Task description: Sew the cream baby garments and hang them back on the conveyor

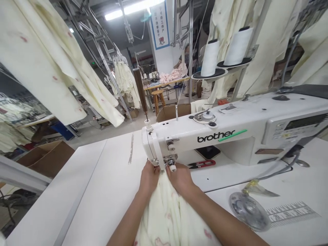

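A: Where are the hands?

B: Both rest on cream printed cloth [169,212] on the white desk [107,184], right at the sewing machine [230,136] needle. The left hand [149,177] and right hand [180,177] press the cloth flat, fingers curled down on it.

A: Which step?

B: Seemingly lining up the edge under the foot; feeding needs steady, even guiding.

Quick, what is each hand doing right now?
Left hand: pressed on the cream printed fabric by the sewing machine needle.
Right hand: also on the fabric; grip unclear.
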### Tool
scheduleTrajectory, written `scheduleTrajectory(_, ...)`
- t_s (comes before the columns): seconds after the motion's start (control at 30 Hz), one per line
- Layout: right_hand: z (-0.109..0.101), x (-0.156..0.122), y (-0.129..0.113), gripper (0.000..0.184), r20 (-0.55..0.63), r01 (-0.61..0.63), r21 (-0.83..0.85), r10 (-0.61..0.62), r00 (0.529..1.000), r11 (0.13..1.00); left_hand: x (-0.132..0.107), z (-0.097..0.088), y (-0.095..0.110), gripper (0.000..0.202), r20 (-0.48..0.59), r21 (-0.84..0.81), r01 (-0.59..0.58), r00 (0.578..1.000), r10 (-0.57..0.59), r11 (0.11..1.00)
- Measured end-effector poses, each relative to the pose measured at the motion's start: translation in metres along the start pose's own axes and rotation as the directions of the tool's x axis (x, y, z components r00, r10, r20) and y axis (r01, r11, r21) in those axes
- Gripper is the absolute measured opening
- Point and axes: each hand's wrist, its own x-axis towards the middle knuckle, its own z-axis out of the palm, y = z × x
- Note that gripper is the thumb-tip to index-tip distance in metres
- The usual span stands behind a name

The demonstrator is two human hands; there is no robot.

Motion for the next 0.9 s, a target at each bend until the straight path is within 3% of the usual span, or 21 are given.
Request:
scheduleTrajectory(0.17, -0.024, -0.006, 0.006, 0.016, 0.050, 0.120, 0.121, -0.127, 0.991, 0.985, 0.000, -0.005, -0.001, 0.018, 0.077, -0.007, 0.019, 0.997, -0.019, 1.000)
scheduleTrajectory(0.3, -0.038, -0.006, 0.009, 0.027, 0.117, 0.103, 0.210, -0.129, 0.985, 0.972, 0.003, -0.002, -0.005, 0.015, 0.068, -0.032, 0.039, 0.997, -0.036, 0.999)
scheduleTrajectory(0.6, -0.031, -0.002, 0.007, 0.027, 0.186, 0.022, 0.214, -0.063, 0.980, 0.976, 0.003, -0.001, -0.008, 0.009, 0.085, -0.022, 0.043, 0.996, -0.041, 0.999)
scheduleTrajectory(0.73, -0.036, -0.004, 0.009, 0.028, 0.167, 0.042, 0.248, -0.086, 0.982, 0.968, 0.000, -0.002, -0.003, 0.008, 0.062, 0.003, 0.038, 0.997, -0.038, 0.999)
scheduleTrajectory(0.9, -0.029, -0.005, 0.015, 0.010, 0.149, 0.073, 0.319, -0.126, 0.981, 0.945, 0.001, 0.001, -0.005, 0.011, 0.059, 0.013, 0.010, 0.998, -0.010, 1.000)
